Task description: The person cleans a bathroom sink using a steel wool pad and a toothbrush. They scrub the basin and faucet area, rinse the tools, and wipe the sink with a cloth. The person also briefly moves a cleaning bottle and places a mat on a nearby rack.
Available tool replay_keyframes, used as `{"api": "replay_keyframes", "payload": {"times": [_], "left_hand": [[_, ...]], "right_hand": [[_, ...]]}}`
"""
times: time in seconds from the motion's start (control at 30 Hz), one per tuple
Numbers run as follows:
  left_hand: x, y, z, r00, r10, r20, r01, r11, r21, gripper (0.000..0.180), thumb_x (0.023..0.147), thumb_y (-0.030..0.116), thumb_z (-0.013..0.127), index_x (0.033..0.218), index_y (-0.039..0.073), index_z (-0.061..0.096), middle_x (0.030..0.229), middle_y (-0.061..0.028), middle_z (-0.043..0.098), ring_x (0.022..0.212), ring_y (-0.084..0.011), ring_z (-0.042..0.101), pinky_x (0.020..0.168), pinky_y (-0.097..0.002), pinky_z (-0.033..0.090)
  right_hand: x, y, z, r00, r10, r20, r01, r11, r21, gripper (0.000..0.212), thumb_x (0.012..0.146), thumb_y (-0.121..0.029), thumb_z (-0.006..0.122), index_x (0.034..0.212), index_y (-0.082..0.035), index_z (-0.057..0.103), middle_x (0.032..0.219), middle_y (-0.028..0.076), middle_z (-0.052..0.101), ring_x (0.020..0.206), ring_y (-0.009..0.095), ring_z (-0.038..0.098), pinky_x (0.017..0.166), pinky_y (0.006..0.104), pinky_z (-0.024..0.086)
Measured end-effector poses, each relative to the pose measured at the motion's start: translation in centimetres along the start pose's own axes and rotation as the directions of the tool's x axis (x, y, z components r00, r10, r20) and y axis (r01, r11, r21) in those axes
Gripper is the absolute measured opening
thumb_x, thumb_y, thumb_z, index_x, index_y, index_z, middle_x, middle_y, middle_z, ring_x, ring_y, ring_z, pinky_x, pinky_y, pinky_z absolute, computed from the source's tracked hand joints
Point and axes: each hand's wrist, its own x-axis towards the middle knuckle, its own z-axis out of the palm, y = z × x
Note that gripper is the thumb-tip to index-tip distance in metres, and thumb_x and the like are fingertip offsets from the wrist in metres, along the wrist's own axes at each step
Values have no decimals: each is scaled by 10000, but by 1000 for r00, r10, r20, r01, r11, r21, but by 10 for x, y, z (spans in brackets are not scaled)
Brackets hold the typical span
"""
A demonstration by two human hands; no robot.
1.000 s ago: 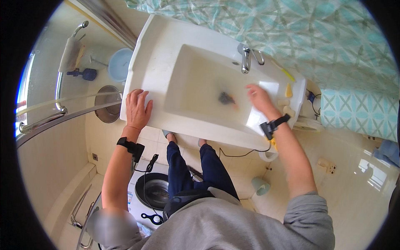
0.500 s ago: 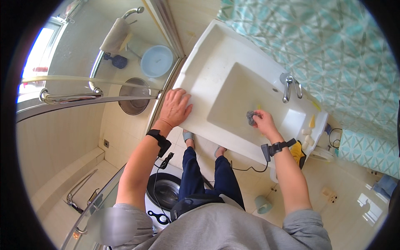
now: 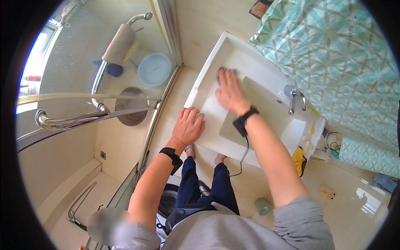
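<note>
My right hand (image 3: 232, 95) presses a grey steel wool scrubber (image 3: 223, 69) down on the flat left-hand ledge of the white sink (image 3: 246, 54), beyond the basin's edge. Its fingers cover most of the scrubber, and there is some motion blur. Resting on the near left rim of the sink, my left hand (image 3: 188, 127) lies with its fingers spread and holds nothing. Both wrists carry black straps; a cable hangs from the right one. At the basin's far right stands a chrome faucet (image 3: 294, 100).
Small pale pieces (image 3: 308, 146) and a yellow-and-black cloth (image 3: 298, 160) are at the sink's right end. A patterned teal curtain (image 3: 329, 62) hangs behind the faucet. Left of the sink, a glass partition with a chrome handle (image 3: 71, 121) fronts a blue basin (image 3: 155, 69).
My right hand has carried the scrubber from inside the basin up and left onto the flat ledge. My left hand stays on the rim; the whole view has shifted slightly.
</note>
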Motion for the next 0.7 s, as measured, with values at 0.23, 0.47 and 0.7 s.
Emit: {"api": "replay_keyframes", "payload": {"times": [0.23,0.47,0.7], "left_hand": [[-1,-1,0,999,-20,-45,20,1000,-11,280,850,151,748,1110,83,668,1152,-101,610,1173,-323,590,1048,-511,450],[2,-1,1,999,-21,-48,20,1000,-22,240,845,123,744,1068,82,663,1143,-104,606,1153,-330,597,1027,-515,457],[3,1,0,999,-23,-39,24,999,28,198,872,162,739,1050,87,693,1146,-93,623,1194,-297,602,1088,-506,454]], "right_hand": [[-25,-22,2,995,1,101,1,1000,-15,803,996,-355,520,1656,31,275,1721,301,260,1616,454,213,1296,602,217],[15,-13,12,987,160,1,-157,970,184,853,989,-372,529,1669,41,222,1727,303,239,1613,468,213,1290,628,202],[37,-33,6,983,186,4,-172,904,391,912,984,-394,472,1675,84,119,1731,347,157,1633,476,125,1302,641,142]]}}
